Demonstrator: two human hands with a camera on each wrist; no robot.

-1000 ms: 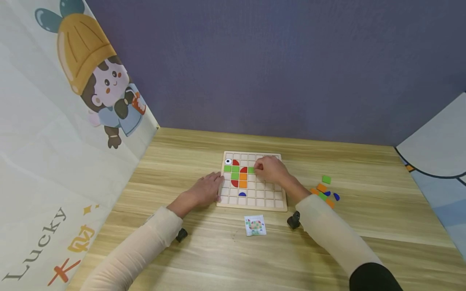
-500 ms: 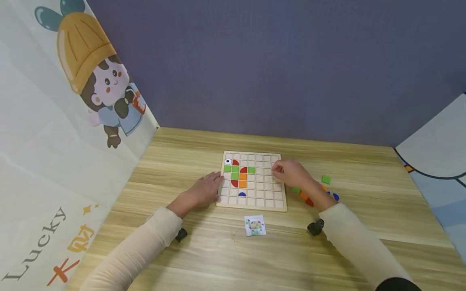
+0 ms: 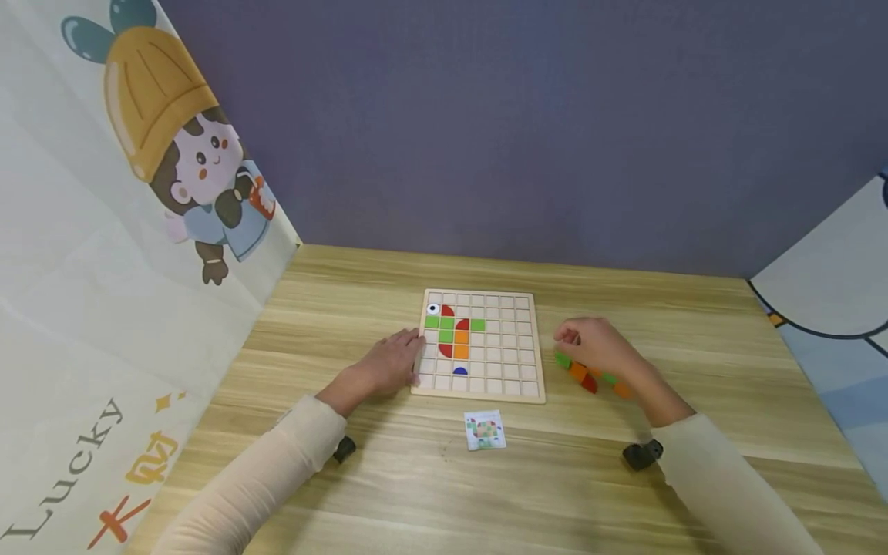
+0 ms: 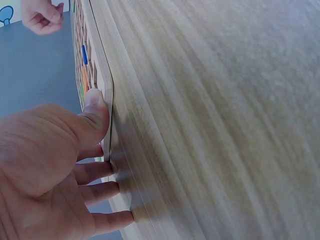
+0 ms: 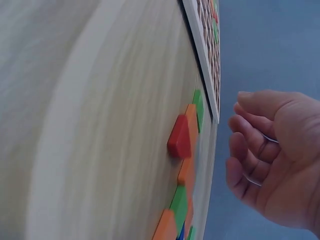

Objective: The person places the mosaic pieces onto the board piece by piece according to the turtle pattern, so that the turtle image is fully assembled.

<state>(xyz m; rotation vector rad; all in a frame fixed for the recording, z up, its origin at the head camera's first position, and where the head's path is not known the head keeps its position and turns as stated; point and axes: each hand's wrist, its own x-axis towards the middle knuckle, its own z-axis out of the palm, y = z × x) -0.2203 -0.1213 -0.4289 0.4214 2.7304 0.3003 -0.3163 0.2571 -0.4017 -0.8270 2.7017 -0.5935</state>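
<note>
A wooden grid board (image 3: pixel 506 347) lies on the table with green, red and orange pieces, a blue half-round piece (image 3: pixel 460 371) and a white eye piece (image 3: pixel 433 309) in its cells. My left hand (image 3: pixel 390 361) rests at the board's left edge; in the left wrist view its thumb (image 4: pixel 93 112) touches the frame and the fingers are fairly straight. To the right of the board, my right hand (image 3: pixel 597 343) hovers over loose pieces, fingers loosely curled around nothing. Beneath it show a green piece (image 3: pixel 563 360), an orange piece (image 3: pixel 578 371) and a red piece (image 5: pixel 180 137); the hand hides others.
A small picture card (image 3: pixel 485 430) with a coloured block pattern lies in front of the board. Dark wrist cameras (image 3: pixel 642 455) hang below both forearms. A dark panel (image 3: pixel 527 139) stands behind the table (image 3: pixel 444 501), and a printed white wall (image 3: pixel 104 254) rises at the left.
My right hand has left the green piece in the board and moved right and nearer, over the loose pieces. My left hand has stayed at the board's edge.
</note>
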